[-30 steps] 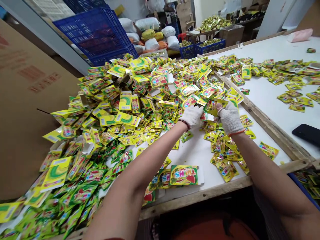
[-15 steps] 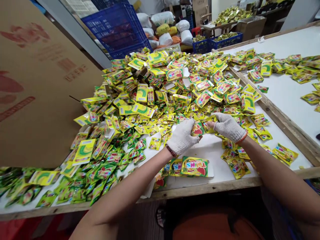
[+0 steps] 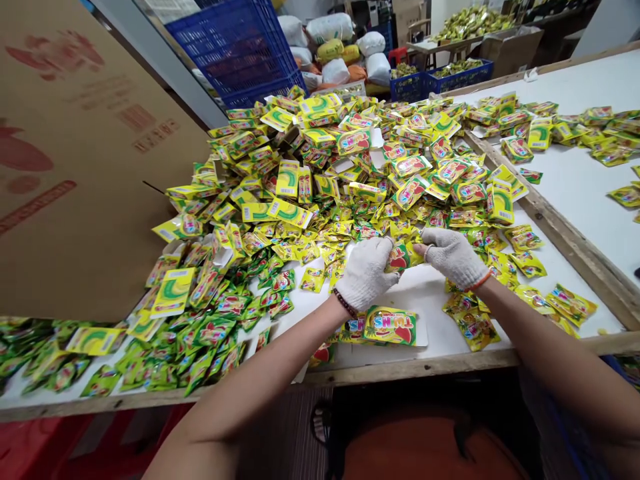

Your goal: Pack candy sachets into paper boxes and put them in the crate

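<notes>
Here we go: my gloved left hand [image 3: 367, 273] and right hand [image 3: 454, 259] pinch one foil sachet [image 3: 399, 257] between narrow fingers [image 3: 385, 250], beside the heaped sachets [image 3: 295, 200] on the white table [image 3: 430, 300].

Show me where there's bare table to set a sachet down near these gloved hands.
Bare white tabletop lies below the right hand, between the large printed wrapper and the loose sachets. A wider white patch lies beyond the wooden rail. It is crowded across the yellow-green sachet heap, which reaches the left hand.
</notes>
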`<state>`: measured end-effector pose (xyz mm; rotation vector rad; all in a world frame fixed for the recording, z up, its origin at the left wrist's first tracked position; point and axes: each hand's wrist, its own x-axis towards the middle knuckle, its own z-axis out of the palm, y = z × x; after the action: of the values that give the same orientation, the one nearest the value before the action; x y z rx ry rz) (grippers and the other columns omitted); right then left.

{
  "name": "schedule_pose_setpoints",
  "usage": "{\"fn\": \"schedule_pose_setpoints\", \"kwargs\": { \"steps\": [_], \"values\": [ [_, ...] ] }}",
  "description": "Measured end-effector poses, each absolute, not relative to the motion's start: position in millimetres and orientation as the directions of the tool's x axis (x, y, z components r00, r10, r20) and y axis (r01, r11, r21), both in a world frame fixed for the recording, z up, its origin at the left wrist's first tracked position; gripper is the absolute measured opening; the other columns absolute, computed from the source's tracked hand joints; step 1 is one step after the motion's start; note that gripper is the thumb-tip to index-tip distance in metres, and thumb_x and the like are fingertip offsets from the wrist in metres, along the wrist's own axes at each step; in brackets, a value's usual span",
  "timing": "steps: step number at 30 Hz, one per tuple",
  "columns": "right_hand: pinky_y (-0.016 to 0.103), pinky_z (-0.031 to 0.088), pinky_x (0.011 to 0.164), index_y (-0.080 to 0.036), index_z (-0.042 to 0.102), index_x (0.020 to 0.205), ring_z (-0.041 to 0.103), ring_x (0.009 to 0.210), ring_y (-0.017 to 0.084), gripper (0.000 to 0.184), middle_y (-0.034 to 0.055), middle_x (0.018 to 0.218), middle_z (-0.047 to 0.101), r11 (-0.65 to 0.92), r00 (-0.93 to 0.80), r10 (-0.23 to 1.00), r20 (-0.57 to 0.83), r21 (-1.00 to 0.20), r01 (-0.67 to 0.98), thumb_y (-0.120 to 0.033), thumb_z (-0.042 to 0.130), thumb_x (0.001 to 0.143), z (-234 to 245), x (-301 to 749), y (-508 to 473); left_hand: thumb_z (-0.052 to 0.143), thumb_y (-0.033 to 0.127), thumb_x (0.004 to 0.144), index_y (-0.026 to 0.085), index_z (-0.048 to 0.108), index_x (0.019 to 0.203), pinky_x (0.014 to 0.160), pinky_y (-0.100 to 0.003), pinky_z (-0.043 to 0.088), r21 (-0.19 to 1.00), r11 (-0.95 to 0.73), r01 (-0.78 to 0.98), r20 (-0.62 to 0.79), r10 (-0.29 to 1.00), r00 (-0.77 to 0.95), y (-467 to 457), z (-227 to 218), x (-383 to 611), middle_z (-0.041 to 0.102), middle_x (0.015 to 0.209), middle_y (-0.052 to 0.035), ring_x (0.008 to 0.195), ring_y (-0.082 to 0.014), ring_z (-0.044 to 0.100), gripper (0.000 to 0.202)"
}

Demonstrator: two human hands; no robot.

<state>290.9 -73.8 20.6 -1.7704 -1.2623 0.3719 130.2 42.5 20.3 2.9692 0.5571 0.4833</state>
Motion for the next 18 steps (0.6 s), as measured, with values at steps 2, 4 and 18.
{"fn": "schedule_pose_setpoints", "kwargs": {
  "steps": [2, 4, 18],
  "values": [
    [0.025, 0.030, 0.056, -0.020, 0.040, 0.057, 0.039, 0.059, 0.011, 0.027, -0.0035, 0.058, 0.042, -0.070, 0.453, 0.848, 0.274, -0.791, 0.608, -0.028, 0.056, 0.078, 19.0, 286.9, -72.1, 0.069, 0.031, 0.077, 0.015, 0.057, 0.116, 0.091, -0.039, 0.047, 0.148, -0.927, 0.346, 0.287, 0.375, 0.882, 39.4, 18.5, 131.7, 0.064, 0.108, -0.0117, 0.103, -0.0284, 0.060, 0.044],
    [0.024, 0.031, 0.053, -0.020, 0.040, 0.055, 0.041, 0.056, 0.011, 0.027, -0.0041, 0.055, 0.042, -0.107, 0.426, 0.885, 0.187, -0.809, 0.578, -0.024, 0.057, 0.075, 18.7, 285.1, -71.5, 0.069, 0.031, 0.076, 0.016, 0.057, 0.116, 0.089, -0.040, 0.047, 0.127, -0.929, 0.347, 0.261, 0.369, 0.892, 37.3, 17.1, 132.3, 0.065, 0.109, -0.0120, 0.102, -0.0287, 0.060, 0.044],
    [0.019, 0.040, 0.041, -0.014, 0.073, 0.099, 0.056, 0.044, 0.010, 0.036, 0.0014, 0.068, 0.069, -0.293, -0.226, 0.929, -0.292, -0.956, 0.032, -0.037, 0.069, 0.071, 44.2, 307.0, -100.5, 0.071, 0.036, 0.077, 0.019, 0.059, 0.107, 0.083, -0.038, 0.049, 0.214, -0.925, 0.314, 0.120, 0.344, 0.931, 15.1, 38.3, 121.5, 0.066, 0.104, -0.0104, 0.099, -0.0280, 0.061, 0.036]
  ]
}}
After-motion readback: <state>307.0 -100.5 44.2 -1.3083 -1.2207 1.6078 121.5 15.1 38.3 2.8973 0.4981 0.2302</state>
